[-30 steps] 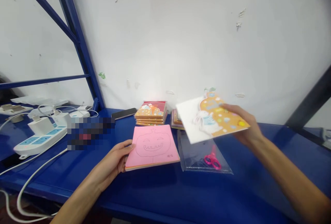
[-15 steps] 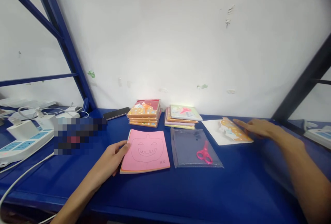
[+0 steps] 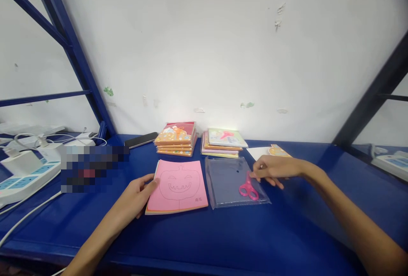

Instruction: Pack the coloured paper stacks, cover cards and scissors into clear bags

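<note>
My left hand [image 3: 138,195] grips the left edge of a pink paper stack [image 3: 180,187] with a smiling pumpkin drawn on top, thumb over the sheets. To its right lies a clear plastic sleeve [image 3: 223,182] with pink scissors [image 3: 249,189] on or in it; which, I cannot tell. My right hand [image 3: 270,170] is at the sleeve's right edge, thumb and index finger pinched together at the tip of the scissors, the other fingers hanging loose. Behind it, a white sheet [image 3: 255,153] with an orange printed card [image 3: 278,150] is partly covered by the hand.
Two piles of packaged craft sets, one orange [image 3: 175,140] and one mixed-colour [image 3: 225,140], stand near the wall. A black phone-like object [image 3: 141,140] lies left of them. Power strips [image 3: 30,176] and white cables fill the far left of the blue table [image 3: 197,242].
My right hand has moved left from the orange card to the sleeve and scissors, its fingers now pinched. My left hand still holds the pink stack. The view has shifted slightly.
</note>
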`<move>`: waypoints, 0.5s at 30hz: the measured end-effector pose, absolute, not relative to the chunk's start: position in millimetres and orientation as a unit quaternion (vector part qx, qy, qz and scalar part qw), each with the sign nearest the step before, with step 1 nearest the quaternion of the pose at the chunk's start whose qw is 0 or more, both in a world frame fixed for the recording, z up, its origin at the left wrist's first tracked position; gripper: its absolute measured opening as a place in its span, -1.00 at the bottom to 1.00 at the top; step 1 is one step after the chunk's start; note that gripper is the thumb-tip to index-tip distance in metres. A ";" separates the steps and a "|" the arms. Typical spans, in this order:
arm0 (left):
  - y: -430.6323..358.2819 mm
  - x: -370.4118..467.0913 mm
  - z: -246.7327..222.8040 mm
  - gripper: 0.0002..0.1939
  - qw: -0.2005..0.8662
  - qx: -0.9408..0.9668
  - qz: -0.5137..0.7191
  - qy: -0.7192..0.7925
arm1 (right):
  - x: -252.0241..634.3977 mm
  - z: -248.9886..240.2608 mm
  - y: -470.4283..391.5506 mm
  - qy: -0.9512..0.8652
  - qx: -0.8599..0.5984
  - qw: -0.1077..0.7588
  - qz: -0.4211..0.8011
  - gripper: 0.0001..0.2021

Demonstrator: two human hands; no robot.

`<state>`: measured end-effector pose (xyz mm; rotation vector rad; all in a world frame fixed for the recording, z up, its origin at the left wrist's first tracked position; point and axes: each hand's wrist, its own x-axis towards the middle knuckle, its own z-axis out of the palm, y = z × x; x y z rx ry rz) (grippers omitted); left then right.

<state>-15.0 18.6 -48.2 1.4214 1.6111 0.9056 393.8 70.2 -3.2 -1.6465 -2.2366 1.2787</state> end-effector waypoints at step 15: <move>18.3 -16.6 -47.5 -0.44 0.398 0.572 0.339 0.632 | 384.8 -13.7 79.6 -0.763 -0.493 0.081 0.409 -0.48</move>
